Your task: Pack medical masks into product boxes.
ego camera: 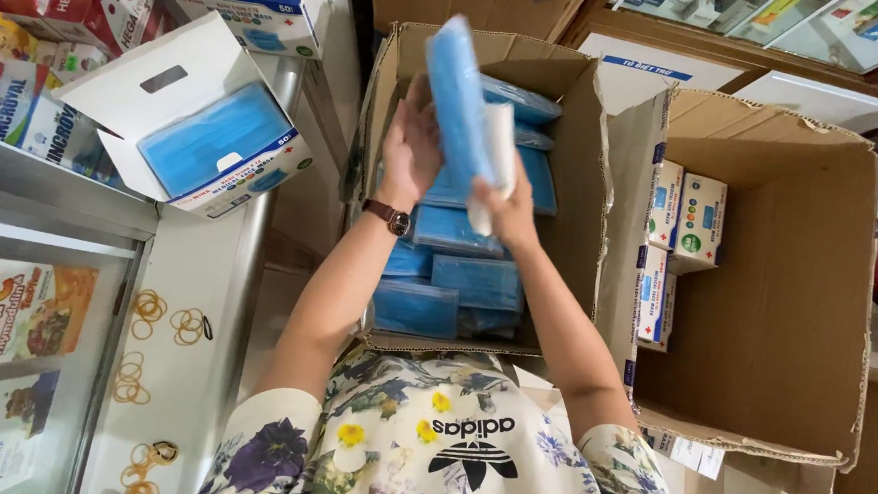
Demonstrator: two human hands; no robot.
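I see my left hand point(411, 147) with fingers spread flat against the side of a stack of blue face masks in clear plastic wrap point(464, 103), which stands upright above the open brown cardboard box point(581, 174). My right hand point(506, 208) grips the stack's lower end, fingers clenched around it. Below, inside that box, lie more flat blue mask packets point(477, 279). A brown-strapped wristwatch point(391, 215) sits on my left wrist. To the left, an opened white carton of blue masks point(209, 140) rests on the glass counter point(187, 274), near loose rubber bands point(160, 313). To the right, a second large cardboard box point(787, 295) holds small white cartons point(696, 222).
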